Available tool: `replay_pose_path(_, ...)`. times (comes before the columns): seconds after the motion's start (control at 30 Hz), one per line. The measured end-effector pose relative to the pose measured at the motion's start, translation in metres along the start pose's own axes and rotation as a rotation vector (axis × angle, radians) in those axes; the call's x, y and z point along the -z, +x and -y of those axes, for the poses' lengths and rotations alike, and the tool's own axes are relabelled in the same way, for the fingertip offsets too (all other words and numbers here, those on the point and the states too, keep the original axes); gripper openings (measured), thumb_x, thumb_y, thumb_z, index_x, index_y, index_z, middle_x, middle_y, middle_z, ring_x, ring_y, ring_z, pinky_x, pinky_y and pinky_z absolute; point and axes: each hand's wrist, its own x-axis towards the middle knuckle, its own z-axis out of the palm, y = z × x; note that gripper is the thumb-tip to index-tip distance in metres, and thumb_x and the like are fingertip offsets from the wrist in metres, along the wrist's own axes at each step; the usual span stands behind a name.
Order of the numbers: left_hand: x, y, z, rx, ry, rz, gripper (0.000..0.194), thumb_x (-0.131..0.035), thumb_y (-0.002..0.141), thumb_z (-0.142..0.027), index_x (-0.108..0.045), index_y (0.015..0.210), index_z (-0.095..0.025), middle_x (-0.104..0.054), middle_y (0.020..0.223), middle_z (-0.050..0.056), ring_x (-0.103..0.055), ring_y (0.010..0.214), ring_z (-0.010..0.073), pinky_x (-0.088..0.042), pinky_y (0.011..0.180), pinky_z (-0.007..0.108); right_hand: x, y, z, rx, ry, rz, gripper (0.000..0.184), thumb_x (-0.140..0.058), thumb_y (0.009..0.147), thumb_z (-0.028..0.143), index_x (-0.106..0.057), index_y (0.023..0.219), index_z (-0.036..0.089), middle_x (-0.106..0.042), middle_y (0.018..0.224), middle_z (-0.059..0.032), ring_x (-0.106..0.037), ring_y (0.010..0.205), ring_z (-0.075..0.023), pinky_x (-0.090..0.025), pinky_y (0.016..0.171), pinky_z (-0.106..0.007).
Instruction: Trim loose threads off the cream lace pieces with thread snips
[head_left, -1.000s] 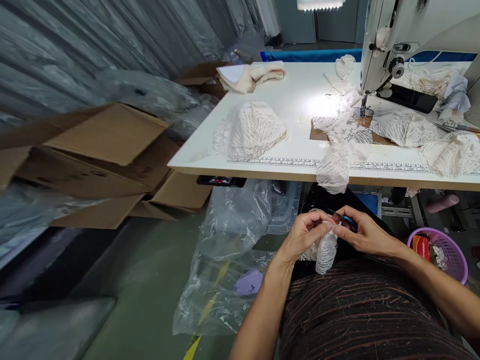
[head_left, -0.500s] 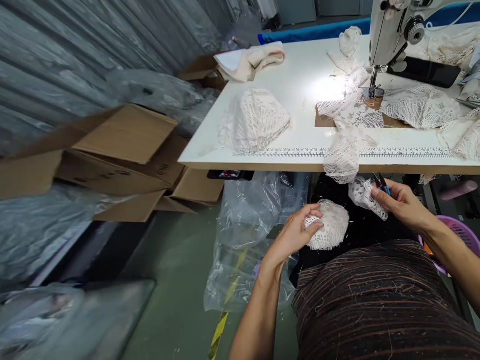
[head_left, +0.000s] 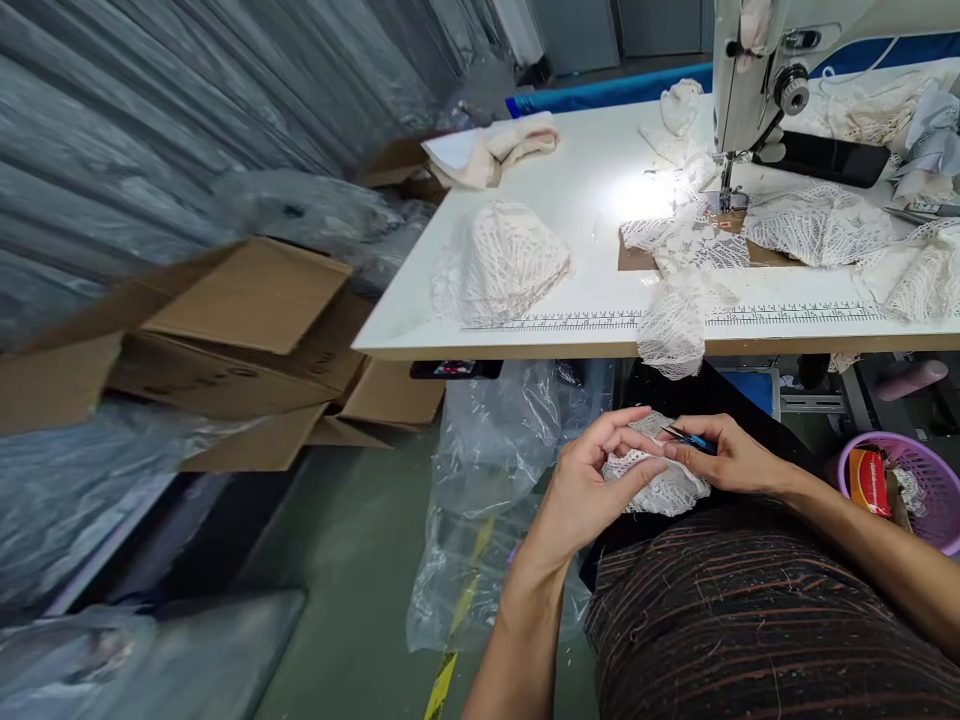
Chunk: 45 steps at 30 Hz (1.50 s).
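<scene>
White lace pieces [head_left: 666, 490] lie bunched over my lap, just below the table edge. My left hand [head_left: 604, 475] is closed on the lace from the left, thumb below and fingers above. From the right, my right hand [head_left: 724, 455] meets it at the lace, with a pair of thread snips [head_left: 690, 438] with blue handles in its grip. The dark blades point left, towards my left fingers. My fingertips partly hide the lace, and I cannot tell how the pieces overlap.
A sewing machine [head_left: 739, 110] stands on the white table [head_left: 405, 320], with lace strips [head_left: 679, 310] around its needle and over the front edge. A lace stack [head_left: 517, 265] lies left. A purple basket [head_left: 934, 500] stands right, open cardboard boxes [head_left: 247, 300] left.
My right hand has moved left with the snips and its lace piece to the lace at my left hand. The view has tilted slightly, showing more of the purple basket.
</scene>
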Motion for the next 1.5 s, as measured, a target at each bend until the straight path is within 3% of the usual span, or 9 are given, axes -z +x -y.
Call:
replay_pose_path(0.13, -0.005, -0.001, 0.006, -0.07, 0.055, -0.098, 0.043, -0.076, 0.077, -0.024, -0.062, 0.118, -0.02, -0.069, 0.079, -0.001, -0.064, 0.07, 0.013, -0.049, 0.069, 0.025, 0.003, -0.006, 0.01, -0.049, 0.007, 0.032, 0.042, -0.055, 0.092, 0.052, -0.068, 0.091, 0.013, -0.06, 0.077, -0.0005, -0.047, 0.066, -0.0111, -0.038, 0.06, -0.022)
replay_pose_path(0.27, -0.004, 0.0, 0.01, -0.135, 0.169, -0.129, 0.02, -0.076, 0.078, -0.025, -0.067, 0.095, -0.021, -0.066, 0.08, 0.0, -0.062, 0.072, 0.0137, -0.049, 0.07, 0.026, 0.006, -0.007, 0.016, -0.036, 0.008, 0.097, 0.045, -0.053, 0.093, 0.054, -0.069, 0.097, 0.012, -0.06, 0.08, -0.0014, -0.046, 0.066, -0.0111, -0.038, 0.06, -0.023)
replay_pose_path(0.4, 0.004, 0.005, 0.009, -0.248, 0.208, -0.047, 0.013, -0.075, 0.079, -0.027, -0.065, 0.077, -0.019, -0.068, 0.101, 0.007, -0.065, 0.095, 0.0202, -0.05, 0.084, 0.032, 0.007, -0.008, 0.016, -0.028, -0.03, 0.168, 0.045, -0.055, 0.093, 0.052, -0.07, 0.107, 0.012, -0.062, 0.082, -0.0023, -0.047, 0.068, -0.0122, -0.039, 0.061, -0.023)
replay_pose_path(0.5, 0.011, 0.009, 0.012, -0.236, 0.123, 0.123, 0.021, -0.073, 0.082, -0.03, -0.059, 0.07, -0.019, -0.068, 0.12, 0.012, -0.064, 0.112, 0.0258, -0.047, 0.097, 0.04, 0.009, -0.009, 0.016, -0.041, -0.072, 0.191, 0.044, -0.052, 0.095, 0.05, -0.072, 0.106, 0.013, -0.065, 0.082, -0.0035, -0.049, 0.069, -0.0132, -0.042, 0.064, -0.025)
replay_pose_path(0.6, 0.014, 0.011, 0.019, -0.18, 0.02, 0.235, 0.023, -0.072, 0.083, -0.034, -0.057, 0.073, -0.019, -0.073, 0.108, 0.012, -0.067, 0.102, 0.0247, -0.05, 0.093, 0.04, 0.011, -0.009, 0.016, -0.023, -0.087, 0.162, 0.038, -0.052, 0.096, 0.044, -0.072, 0.108, 0.013, -0.069, 0.092, -0.0052, -0.055, 0.076, -0.0148, -0.045, 0.071, -0.026)
replay_pose_path(0.7, 0.013, 0.011, 0.028, -0.128, -0.053, 0.19, 0.024, -0.075, 0.08, -0.036, -0.059, 0.085, -0.019, -0.073, 0.092, 0.007, -0.068, 0.09, 0.0204, -0.052, 0.082, 0.032, 0.012, -0.009, 0.015, -0.024, -0.11, 0.134, 0.032, -0.051, 0.096, 0.036, -0.07, 0.109, 0.013, -0.07, 0.095, -0.0051, -0.058, 0.079, -0.0151, -0.046, 0.074, -0.026)
replay_pose_path(0.93, 0.008, 0.01, 0.03, 0.03, -0.203, 0.072, 0.037, -0.081, 0.074, -0.034, -0.058, 0.098, -0.019, -0.073, 0.081, 0.003, -0.068, 0.073, 0.015, -0.051, 0.067, 0.025, 0.013, -0.007, 0.01, -0.004, -0.204, 0.097, 0.03, -0.049, 0.096, 0.029, -0.066, 0.114, 0.013, -0.068, 0.092, -0.0041, -0.055, 0.074, -0.0136, -0.044, 0.069, -0.025)
replay_pose_path(1.3, 0.007, 0.008, 0.033, -0.024, -0.093, -0.075, 0.035, -0.079, 0.075, -0.033, -0.062, 0.101, -0.018, -0.077, 0.082, 0.003, -0.068, 0.072, 0.0151, -0.05, 0.068, 0.025, 0.009, -0.004, 0.014, -0.018, -0.272, 0.047, 0.027, -0.05, 0.094, 0.031, -0.066, 0.107, 0.014, -0.065, 0.085, -0.0022, -0.05, 0.068, -0.012, -0.04, 0.064, -0.024)
replay_pose_path(1.5, 0.012, 0.006, 0.038, -0.02, -0.098, -0.035, 0.035, -0.076, 0.078, -0.032, -0.061, 0.106, -0.017, -0.074, 0.079, 0.002, -0.063, 0.063, 0.0115, -0.047, 0.06, 0.022, 0.004, -0.001, 0.0, -0.088, -0.144, 0.036, 0.033, -0.054, 0.091, 0.045, -0.063, 0.082, 0.015, -0.054, 0.07, 0.0016, -0.042, 0.063, -0.0106, -0.036, 0.058, -0.023)
